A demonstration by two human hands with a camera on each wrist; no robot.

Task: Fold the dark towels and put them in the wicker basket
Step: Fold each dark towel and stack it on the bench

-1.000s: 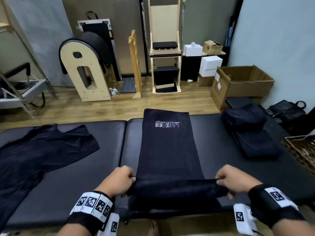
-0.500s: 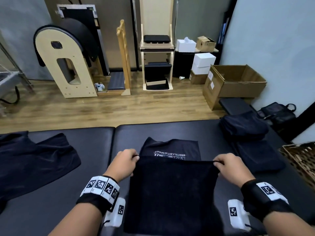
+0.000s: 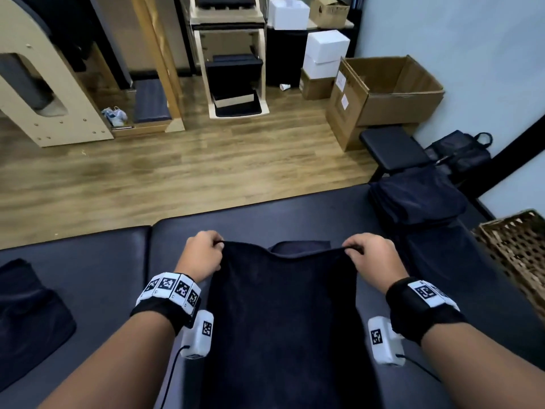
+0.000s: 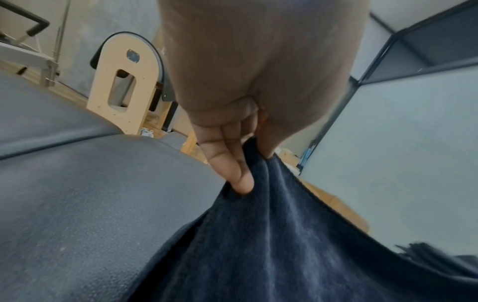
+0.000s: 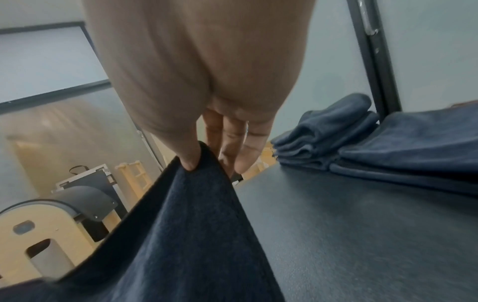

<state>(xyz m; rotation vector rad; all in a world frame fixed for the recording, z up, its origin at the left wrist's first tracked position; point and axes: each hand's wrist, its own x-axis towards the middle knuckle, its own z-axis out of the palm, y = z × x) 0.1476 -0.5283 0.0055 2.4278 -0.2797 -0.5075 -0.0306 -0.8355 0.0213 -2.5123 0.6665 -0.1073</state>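
Left hand [image 3: 203, 255] and right hand [image 3: 372, 261] each pinch a corner of towel's [image 3: 283, 314] raised edge. Towel lies mid-worktop [image 3: 295, 214], long axis running from near edge to far edge. Far end peeks just beyond hands. Basket [image 3: 519, 249] at right edge, nearer right hand.

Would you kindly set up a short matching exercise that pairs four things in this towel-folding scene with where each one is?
Things:
1. towel being folded
2. wicker basket
3. cardboard box
4. stack of folded towels

Places:
A. on the wooden floor by the wall
B. at the right edge of the padded table
C. held at its corners by the left hand and right hand
D. far right of the table

Pairs: 1-C, 2-B, 3-A, 4-D
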